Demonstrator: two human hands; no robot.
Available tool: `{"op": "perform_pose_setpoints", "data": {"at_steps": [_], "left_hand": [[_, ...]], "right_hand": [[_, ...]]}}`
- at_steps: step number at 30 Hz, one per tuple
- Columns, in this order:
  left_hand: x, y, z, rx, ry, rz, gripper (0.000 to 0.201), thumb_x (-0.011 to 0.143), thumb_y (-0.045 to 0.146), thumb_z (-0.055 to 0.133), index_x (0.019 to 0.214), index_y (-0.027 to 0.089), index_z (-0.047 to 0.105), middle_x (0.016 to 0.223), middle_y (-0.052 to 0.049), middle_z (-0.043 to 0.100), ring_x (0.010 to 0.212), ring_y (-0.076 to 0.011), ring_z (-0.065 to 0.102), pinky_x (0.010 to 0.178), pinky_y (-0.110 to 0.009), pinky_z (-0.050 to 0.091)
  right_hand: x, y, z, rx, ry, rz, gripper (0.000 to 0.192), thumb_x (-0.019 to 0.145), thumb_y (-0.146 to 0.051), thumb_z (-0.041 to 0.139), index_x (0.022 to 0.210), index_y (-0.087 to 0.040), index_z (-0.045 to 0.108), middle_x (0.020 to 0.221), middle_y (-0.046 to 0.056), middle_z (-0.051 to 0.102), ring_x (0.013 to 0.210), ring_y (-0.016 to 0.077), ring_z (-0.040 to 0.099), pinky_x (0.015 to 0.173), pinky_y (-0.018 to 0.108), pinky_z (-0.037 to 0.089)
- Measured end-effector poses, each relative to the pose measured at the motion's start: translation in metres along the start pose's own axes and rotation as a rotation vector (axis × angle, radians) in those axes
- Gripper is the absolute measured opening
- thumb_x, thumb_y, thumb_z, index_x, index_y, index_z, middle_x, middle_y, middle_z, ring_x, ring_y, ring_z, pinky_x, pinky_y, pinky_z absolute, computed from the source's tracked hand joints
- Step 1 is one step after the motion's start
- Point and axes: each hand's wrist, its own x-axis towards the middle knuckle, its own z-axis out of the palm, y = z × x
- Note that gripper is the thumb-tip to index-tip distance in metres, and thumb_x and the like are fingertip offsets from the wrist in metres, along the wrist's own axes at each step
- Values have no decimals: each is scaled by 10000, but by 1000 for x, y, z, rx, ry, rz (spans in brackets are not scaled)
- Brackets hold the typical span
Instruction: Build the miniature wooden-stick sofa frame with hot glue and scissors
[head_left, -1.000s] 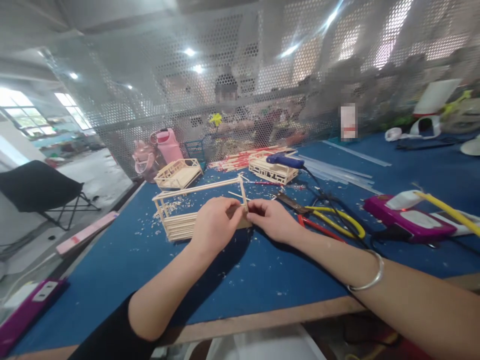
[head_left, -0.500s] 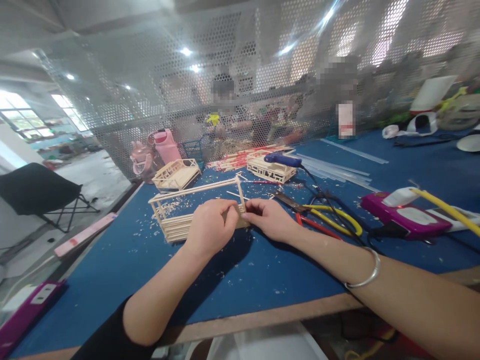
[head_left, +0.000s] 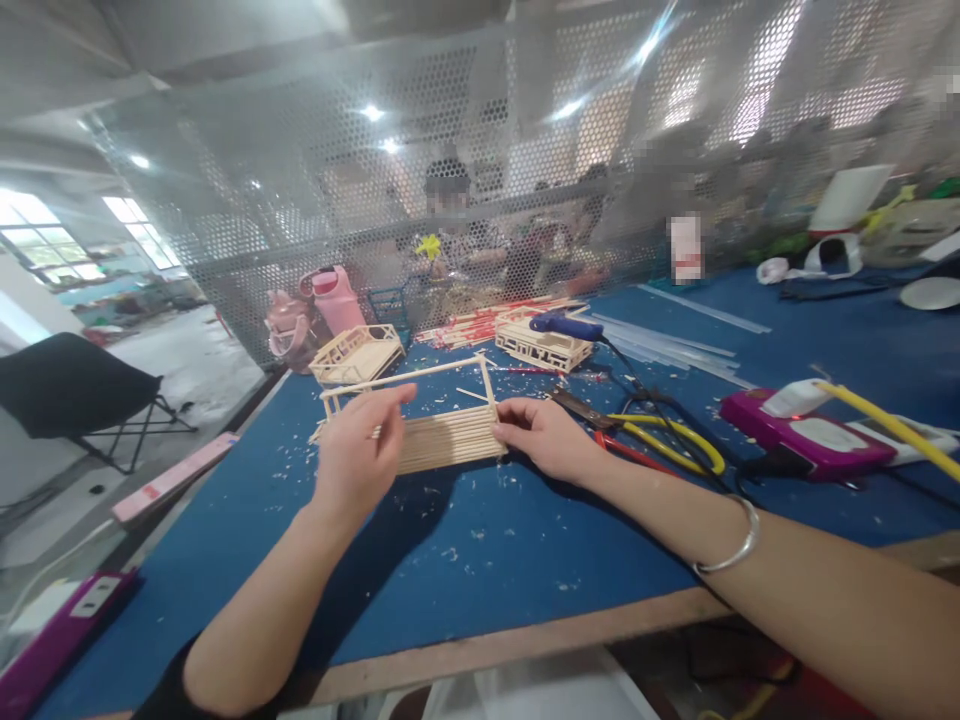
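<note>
A small frame model built of thin wooden sticks [head_left: 442, 435] stands on the blue table [head_left: 487, 560] in front of me. My right hand [head_left: 544, 435] pinches its right end at the base of the upright post. My left hand [head_left: 356, 455] hovers at the model's left part with fingers apart, its fingertips at or just above the sticks; I cannot tell whether they touch. A silver bangle [head_left: 731, 550] circles my right wrist.
Two more stick models [head_left: 356, 350] [head_left: 544, 345] stand farther back, a blue glue gun [head_left: 566, 325] on the right one. Yellow and red handled pliers [head_left: 660, 440], black cables and a magenta box [head_left: 814, 435] lie at right. Wood shavings litter the cloth. People sit behind the perforated screen [head_left: 480, 200].
My left hand let go of the model's right corner and moved left with fingers spread. The slatted side of the model now shows. My right hand stays at the right end.
</note>
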Motion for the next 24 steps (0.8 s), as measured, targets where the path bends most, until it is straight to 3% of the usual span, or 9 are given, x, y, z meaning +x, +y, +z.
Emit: {"op": "perform_pose_setpoints", "data": {"at_steps": [3,7,20,24], "left_hand": [[7,16,19,-6,-155,45,258,844,266,506,1007,142,662,1012,-92,721,948,-205,653,850,-331,504],[9,37,39,3,-299,15,188,787,264,602,921,158,680,912,-79,732,862,-224,659,794,-352,517],[11,46,43,-24,-305,-84,171,790,216,546,763,206,714,786,-50,740,733,-209,667,684,-325,495],[19,50,41,-43,-391,-206,198,762,240,536,698,221,722,727,-34,740,688,-212,663,624,-308,470]], "right_hand": [[0,0,1,-22,2,-18,155,708,-302,532,760,-167,589,713,-7,611,654,129,518,678,282,427],[0,2,1,-57,10,-37,128,705,-298,512,699,-179,559,656,-25,564,628,123,484,653,272,405],[-3,-1,-1,-115,17,-60,73,676,-237,476,640,-190,519,593,-51,465,603,115,422,603,251,348],[-3,-1,-1,-111,8,-59,81,676,-218,460,652,-185,530,603,-44,479,605,115,431,604,248,360]]}}
